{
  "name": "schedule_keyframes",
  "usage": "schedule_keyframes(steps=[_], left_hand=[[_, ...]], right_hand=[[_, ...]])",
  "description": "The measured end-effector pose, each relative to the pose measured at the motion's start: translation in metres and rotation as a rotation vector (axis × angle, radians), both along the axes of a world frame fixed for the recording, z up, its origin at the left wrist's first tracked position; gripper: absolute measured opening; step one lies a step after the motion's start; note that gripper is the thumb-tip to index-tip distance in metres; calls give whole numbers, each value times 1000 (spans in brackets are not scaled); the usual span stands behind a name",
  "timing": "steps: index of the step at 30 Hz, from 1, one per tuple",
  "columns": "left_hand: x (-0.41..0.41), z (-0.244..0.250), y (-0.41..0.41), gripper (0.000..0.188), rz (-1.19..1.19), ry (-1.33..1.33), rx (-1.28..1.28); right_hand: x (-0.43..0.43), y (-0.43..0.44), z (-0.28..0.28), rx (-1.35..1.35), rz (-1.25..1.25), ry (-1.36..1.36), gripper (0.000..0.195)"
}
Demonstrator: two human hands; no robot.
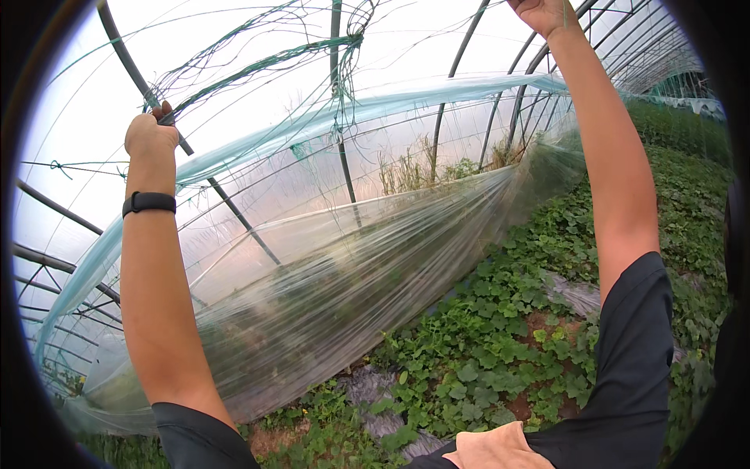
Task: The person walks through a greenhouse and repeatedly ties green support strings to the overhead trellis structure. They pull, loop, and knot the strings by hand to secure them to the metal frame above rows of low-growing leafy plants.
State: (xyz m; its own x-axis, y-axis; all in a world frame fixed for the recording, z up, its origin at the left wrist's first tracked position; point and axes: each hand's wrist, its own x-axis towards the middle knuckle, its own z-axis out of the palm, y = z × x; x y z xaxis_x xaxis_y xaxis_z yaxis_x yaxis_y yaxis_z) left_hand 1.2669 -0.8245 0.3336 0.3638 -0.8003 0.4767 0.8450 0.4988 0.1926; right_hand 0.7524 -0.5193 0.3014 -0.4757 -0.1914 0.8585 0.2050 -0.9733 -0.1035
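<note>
High on the left, my left hand [151, 132] is closed around a grey metal greenhouse pipe [124, 53]. A loose bundle of green twine [263, 61] meets the pipe at my fingers and stretches right to a knotted clump on another pipe [335, 53]. My right hand [545, 16] is raised at the top edge, where its fingers are partly cut off. A thin green strand runs beside that wrist; whether the hand holds it cannot be seen.
Clear plastic film [351, 287] hangs in folds across the side wall, below a rolled bluish film strip [410, 97]. Leafy vine plants [486, 346] cover the ground, with grey mulch sheeting [375, 393] between them. Dry grass [410, 170] stands by the wall.
</note>
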Motion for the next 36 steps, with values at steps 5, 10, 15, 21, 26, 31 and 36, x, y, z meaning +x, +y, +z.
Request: schedule_keyframes(steps=[5, 10, 15, 21, 26, 31, 36], left_hand=[[43, 2, -5, 23, 271, -281, 121], [42, -54, 6, 32, 1092, -1529, -6], [46, -43, -10, 45, 1200, -1939, -6], [30, -89, 31, 91, 1448, -1796, -110], [1, -177, 64, 80, 1254, -2286, -348], [-24, -281, 40, 72, 972, -2162, -557], [-54, -296, 18, 37, 578, -2093, -438]], right_hand=[[43, -17, -25, -214, -1137, -100, 15], [181, -98, -139, -329, -1581, 779, 20], [201, -195, -133, -297, -2024, 943, 31], [248, -242, -276, -168, -1602, 1118, 9], [319, -247, -359, -98, -1270, 1248, 19], [368, -252, -397, -96, -941, 1211, 25], [361, -213, -391, -1, -830, 1306, 20]])
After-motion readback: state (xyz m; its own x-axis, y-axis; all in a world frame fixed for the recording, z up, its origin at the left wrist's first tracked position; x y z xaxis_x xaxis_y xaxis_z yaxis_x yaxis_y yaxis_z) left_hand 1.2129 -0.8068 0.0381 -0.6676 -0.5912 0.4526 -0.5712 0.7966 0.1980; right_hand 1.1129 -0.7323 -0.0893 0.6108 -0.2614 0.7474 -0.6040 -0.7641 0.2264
